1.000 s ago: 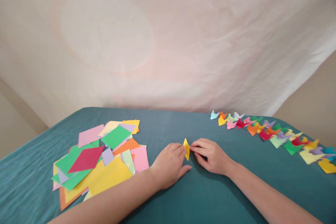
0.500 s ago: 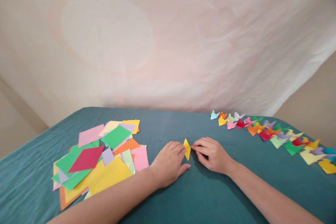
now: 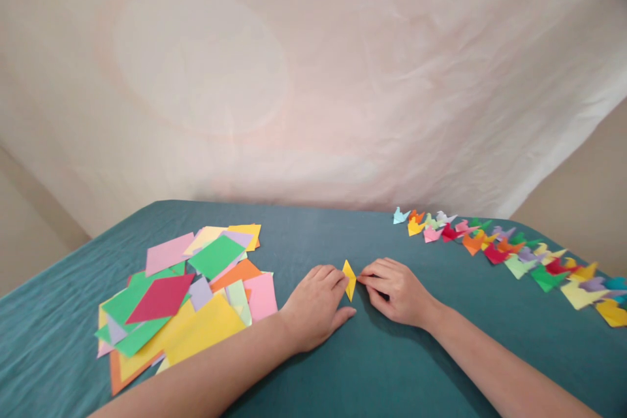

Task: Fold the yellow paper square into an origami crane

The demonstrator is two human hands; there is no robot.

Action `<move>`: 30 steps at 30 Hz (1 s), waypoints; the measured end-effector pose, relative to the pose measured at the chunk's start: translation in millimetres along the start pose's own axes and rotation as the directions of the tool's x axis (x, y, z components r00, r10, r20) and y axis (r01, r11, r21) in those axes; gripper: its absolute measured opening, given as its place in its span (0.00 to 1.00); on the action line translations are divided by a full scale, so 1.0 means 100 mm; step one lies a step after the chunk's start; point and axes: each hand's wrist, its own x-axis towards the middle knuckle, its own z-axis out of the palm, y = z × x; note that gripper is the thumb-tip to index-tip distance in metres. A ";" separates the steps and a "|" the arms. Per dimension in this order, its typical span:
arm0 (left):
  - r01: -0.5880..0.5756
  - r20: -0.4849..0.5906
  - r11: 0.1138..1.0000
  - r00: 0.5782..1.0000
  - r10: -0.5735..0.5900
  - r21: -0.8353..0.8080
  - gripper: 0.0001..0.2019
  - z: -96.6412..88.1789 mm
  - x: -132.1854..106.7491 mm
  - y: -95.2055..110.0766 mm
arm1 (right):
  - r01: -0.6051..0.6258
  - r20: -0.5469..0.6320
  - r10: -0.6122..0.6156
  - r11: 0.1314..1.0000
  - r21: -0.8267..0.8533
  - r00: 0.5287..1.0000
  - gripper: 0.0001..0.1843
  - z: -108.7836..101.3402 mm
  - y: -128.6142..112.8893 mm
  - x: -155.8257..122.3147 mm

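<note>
A small yellow folded paper, diamond-shaped with creases down its face, lies on the teal cloth between my two hands. My left hand rests flat at its left side, fingertips on that edge, thumb stretched out below. From the other side, my right hand pinches the paper's right corner between thumb and forefinger, the other fingers curled. The paper's left corner is hidden under my left fingertips.
Loose coloured paper sheets lie in a heap on the left, partly under my left forearm. Rows of small folded paper birds stand along the right side. A pale draped sheet hangs behind the teal-covered table.
Almost nothing differs. Both hands keep their places at the yellow folded paper, and the whole view has shifted very slightly.
</note>
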 end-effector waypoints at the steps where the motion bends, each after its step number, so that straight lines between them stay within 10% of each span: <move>1: 0.002 0.003 1.000 1.000 -0.002 0.001 0.21 0.00 0.00 0.00 | 0.008 -0.001 -0.008 1.000 0.003 1.000 0.14 0.00 0.00 0.00; 30: 0.010 -0.011 0.999 1.000 -0.009 0.034 0.21 0.02 -0.01 0.01 | 0.038 -0.020 -0.039 0.998 -0.044 0.999 0.15 -0.02 -0.04 0.03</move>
